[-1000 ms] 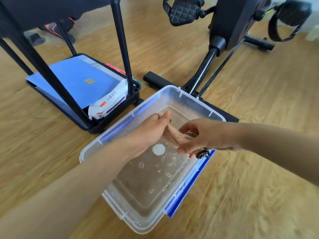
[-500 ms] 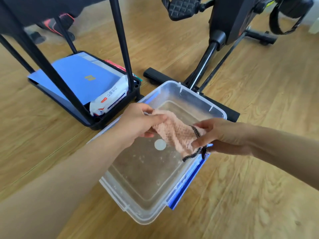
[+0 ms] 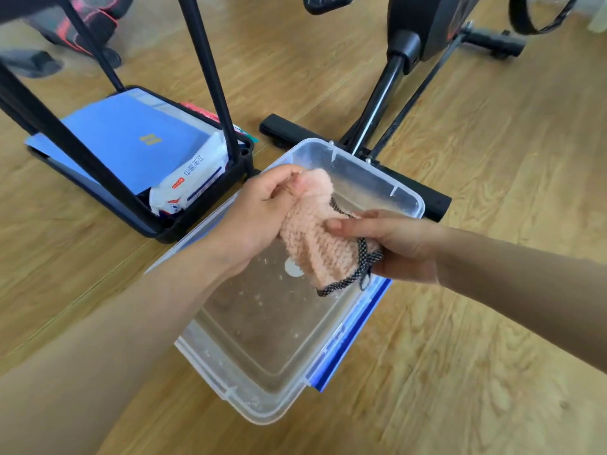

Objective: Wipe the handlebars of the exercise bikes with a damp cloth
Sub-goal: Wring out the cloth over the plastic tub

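Note:
A fluffy pink cloth (image 3: 312, 238) with a black-and-white speckled loop hangs between both hands above a clear plastic tub (image 3: 407, 192) holding shallow water. My left hand (image 3: 259, 215) grips the cloth's upper end. My right hand (image 3: 400, 244) grips its lower end, near the loop. The cloth is bunched and stretched between them. An exercise bike's black frame (image 3: 381, 96) rises behind the tub; its handlebars are out of view.
The tub sits on a wooden floor, with blue clips (image 3: 348, 336) on its right side. To the left, a black stand's base tray (image 3: 197, 205) holds a blue folder (image 3: 131, 142) and a white wipes pack (image 3: 190, 178). The bike's foot bar (image 3: 433, 200) lies behind the tub.
Both hands lifted the cloth out of the tub's water and spread apart, stretching it between them. The view has moved closer to the tub.

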